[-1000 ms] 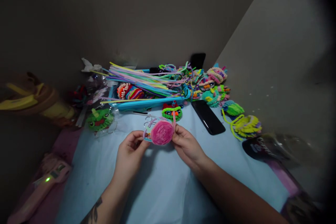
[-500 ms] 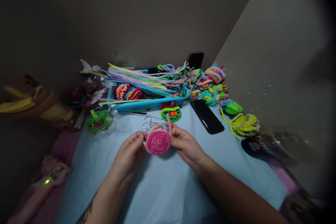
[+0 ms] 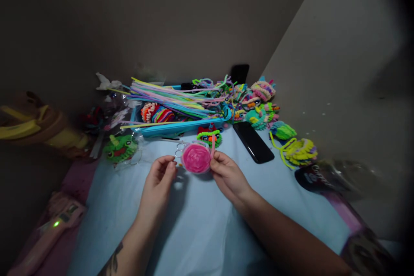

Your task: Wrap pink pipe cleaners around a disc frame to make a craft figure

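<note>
A round pink coil (image 3: pixel 196 158), apparently wound from pipe cleaner, is pinched at its right edge by my right hand (image 3: pixel 229 177). A pale pink pipe-cleaner end (image 3: pixel 213 144) sticks up beside those fingertips. My left hand (image 3: pixel 161 181) is just left of the coil, apart from it, its fingers loosely curled with a gap to the thumb. A small orange bit (image 3: pixel 180 165) shows between this hand and the coil. Behind lie scissors (image 3: pixel 178 151), of which the handle loops show, and a green and red pipe-cleaner figure (image 3: pixel 209 137).
A blue tray (image 3: pixel 181 128) piled with loose pipe cleaners (image 3: pixel 171 97) stands at the back. Right of it lie a black phone (image 3: pixel 254 142) and several finished figures (image 3: pixel 299 152). A green figure (image 3: pixel 120 148) and a pink glue gun (image 3: pixel 61 220) are at left.
My left hand has come off the coil and moved slightly left. The coil has tilted and shifted up a little, still held by my right hand.
</note>
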`<state>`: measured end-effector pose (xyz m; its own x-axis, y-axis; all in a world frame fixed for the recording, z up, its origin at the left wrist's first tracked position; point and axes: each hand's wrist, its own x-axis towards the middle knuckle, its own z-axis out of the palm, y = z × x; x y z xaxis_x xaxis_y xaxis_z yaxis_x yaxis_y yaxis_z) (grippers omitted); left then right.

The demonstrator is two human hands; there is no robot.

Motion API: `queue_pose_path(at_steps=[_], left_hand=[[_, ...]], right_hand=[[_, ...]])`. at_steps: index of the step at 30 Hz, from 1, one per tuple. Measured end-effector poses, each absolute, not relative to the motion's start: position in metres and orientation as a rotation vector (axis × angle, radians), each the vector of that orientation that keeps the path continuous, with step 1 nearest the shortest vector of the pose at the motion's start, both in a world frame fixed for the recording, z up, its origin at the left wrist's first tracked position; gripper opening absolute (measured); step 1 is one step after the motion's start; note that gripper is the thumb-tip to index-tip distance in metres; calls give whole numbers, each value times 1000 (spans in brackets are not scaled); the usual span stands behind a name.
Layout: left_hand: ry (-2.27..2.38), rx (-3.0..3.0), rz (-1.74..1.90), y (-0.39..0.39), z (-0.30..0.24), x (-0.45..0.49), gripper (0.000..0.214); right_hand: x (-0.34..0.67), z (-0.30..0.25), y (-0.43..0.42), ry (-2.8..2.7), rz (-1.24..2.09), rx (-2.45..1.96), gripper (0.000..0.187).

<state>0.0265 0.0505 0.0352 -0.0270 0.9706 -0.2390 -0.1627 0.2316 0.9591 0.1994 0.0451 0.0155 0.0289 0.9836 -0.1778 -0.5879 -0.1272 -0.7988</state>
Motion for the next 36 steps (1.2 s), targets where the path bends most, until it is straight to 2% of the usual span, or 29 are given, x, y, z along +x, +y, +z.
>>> queue_pose_path(at_steps=[2, 7, 18, 20, 25, 31, 36], left_hand=[[1228, 964, 1153, 48, 35, 30, 38], [1027, 927, 1071, 43, 35, 41, 62], [994, 885, 1087, 38, 38, 47, 84], [1011, 949, 1128, 36, 37, 47, 79], [1098, 1095, 1150, 33, 34, 46, 42], [1172, 1009, 1150, 34, 40, 47, 38], [1140, 950, 1085, 34, 42, 47, 46]], right_hand=[[199, 15, 46, -559, 1469, -895, 24], [193, 19, 44, -610, 1409, -936, 23], [187, 20, 37, -812, 1356, -1049, 24], [186, 21, 37, -848, 1333, -1056, 24], [184, 23, 36, -854, 1335, -1062, 24], [185, 22, 36, -956, 1329, -1053, 25], [184, 22, 36, -952, 1313, -1060, 25]])
